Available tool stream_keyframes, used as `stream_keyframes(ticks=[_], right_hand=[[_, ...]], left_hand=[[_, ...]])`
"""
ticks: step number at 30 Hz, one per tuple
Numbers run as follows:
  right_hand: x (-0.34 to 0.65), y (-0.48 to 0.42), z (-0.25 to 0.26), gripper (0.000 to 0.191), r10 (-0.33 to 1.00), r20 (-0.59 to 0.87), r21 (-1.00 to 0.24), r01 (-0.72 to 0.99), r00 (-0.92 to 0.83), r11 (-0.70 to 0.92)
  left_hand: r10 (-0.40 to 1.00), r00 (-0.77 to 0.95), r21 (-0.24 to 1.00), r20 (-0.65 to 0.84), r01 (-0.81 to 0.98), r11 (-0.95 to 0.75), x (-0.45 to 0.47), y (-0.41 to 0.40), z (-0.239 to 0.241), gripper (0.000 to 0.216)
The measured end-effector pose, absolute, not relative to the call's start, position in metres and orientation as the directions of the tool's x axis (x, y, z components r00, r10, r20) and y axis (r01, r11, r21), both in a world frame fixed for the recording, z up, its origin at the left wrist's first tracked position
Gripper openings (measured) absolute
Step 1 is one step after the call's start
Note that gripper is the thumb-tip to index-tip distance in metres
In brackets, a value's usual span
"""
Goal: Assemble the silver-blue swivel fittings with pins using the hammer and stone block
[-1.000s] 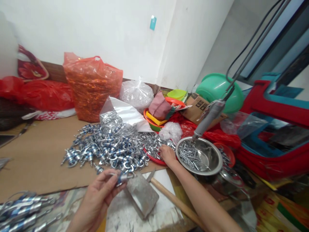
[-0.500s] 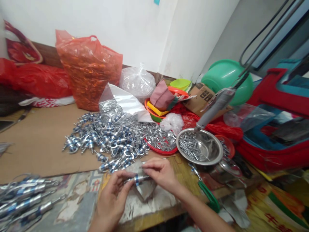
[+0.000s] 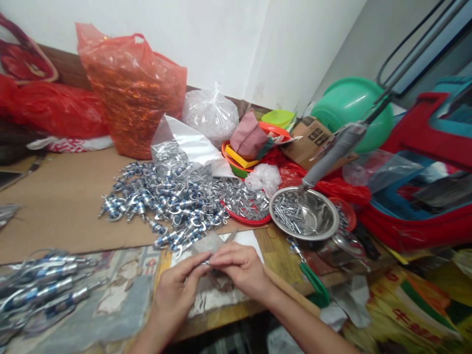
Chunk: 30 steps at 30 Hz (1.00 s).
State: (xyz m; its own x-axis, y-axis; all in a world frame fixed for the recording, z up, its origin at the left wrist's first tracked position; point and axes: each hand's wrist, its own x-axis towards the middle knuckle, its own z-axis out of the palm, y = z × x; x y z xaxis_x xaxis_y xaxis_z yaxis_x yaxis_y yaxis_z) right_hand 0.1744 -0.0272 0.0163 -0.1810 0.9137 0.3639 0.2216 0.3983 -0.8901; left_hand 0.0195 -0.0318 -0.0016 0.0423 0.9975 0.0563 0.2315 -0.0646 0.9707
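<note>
One small metal part (image 3: 205,263) is pinched between the thumb and forefinger of the left hand (image 3: 173,287), with the right hand (image 3: 243,268) closed over its other end, fingers bunched together. Only a silvery sliver shows, so can't tell you its full shape. It's up over a grey block (image 3: 207,243) near the front edge of the surface (image 3: 275,250), and I can't tell if it touches.

My guess on handling: light, stiff, pretty tough, but bare metal that small could be slick or roll in your fingers. I'd grip close to each end with the fingertip pads, like here, and leave the middle free. Behind the block is a pile of silver-and-blue metal fittings (image 3: 162,199); those look tangle-prone, so I'd grab one by its body, not the hook.
</note>
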Motion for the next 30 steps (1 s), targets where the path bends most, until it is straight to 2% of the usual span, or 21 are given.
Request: stream_keyframes(ticks=[3, 6, 9, 12, 14, 16, 19, 22, 26, 30], right_hand=[[0.174, -0.032, 0.015, 0.018, 0.907, 0.387, -0.892, 0.184, -0.164, 0.414], [0.175, -0.039, 0.017, 0.016, 0.873, 0.453, -0.832, 0.266, -0.183, 0.487], [0.178, -0.047, 0.016, 0.027, 0.75, 0.624, -0.624, 0.437, -0.221, 0.648], [0.183, -0.05, 0.015, 0.028, 0.545, 0.737, -0.325, 0.496, -0.401, 0.805], [0.187, -0.05, 0.017, 0.025, 0.42, 0.74, -0.17, 0.459, -0.525, 0.872], [0.19, -0.048, 0.019, 0.022, 0.358, 0.733, -0.094, 0.435, -0.579, 0.896], [0.192, -0.048, 0.021, 0.021, 0.372, 0.762, -0.109, 0.462, -0.53, 0.88], [0.19, -0.05, 0.017, 0.021, 0.449, 0.779, -0.199, 0.507, -0.437, 0.839], [0.185, -0.058, 0.012, 0.025, 0.595, 0.738, -0.389, 0.521, -0.318, 0.76], [0.176, -0.066, 0.011, 0.016, 0.731, 0.655, -0.598, 0.461, -0.191, 0.656]], left_hand=[[0.997, 0.052, 0.968, 0.055, 0.243, -0.066, 0.02, -0.034, 0.003, 0.015], [0.999, 0.051, 0.981, 0.007, 0.192, -0.017, 0.021, -0.036, 0.005, 0.013], [0.993, 0.057, 0.993, -0.103, 0.056, 0.1, 0.021, -0.037, 0.005, 0.015], [0.985, 0.091, 0.988, -0.144, -0.05, 0.149, 0.022, -0.038, 0.006, 0.021], [0.986, 0.091, 0.99, -0.137, -0.025, 0.14, 0.023, -0.039, 0.008, 0.023], [0.992, 0.089, 0.995, -0.091, 0.058, 0.086, 0.023, -0.039, 0.012, 0.021], [0.991, 0.133, 0.982, 0.007, 0.184, -0.032, 0.02, -0.039, 0.021, 0.017], [0.982, 0.189, 0.975, 0.018, 0.214, -0.059, 0.016, -0.04, 0.026, 0.017], [0.975, 0.209, 0.99, -0.077, 0.135, 0.05, 0.016, -0.042, 0.022, 0.02], [0.967, 0.155, 0.977, -0.204, -0.032, 0.212, 0.022, -0.049, 0.015, 0.026]])
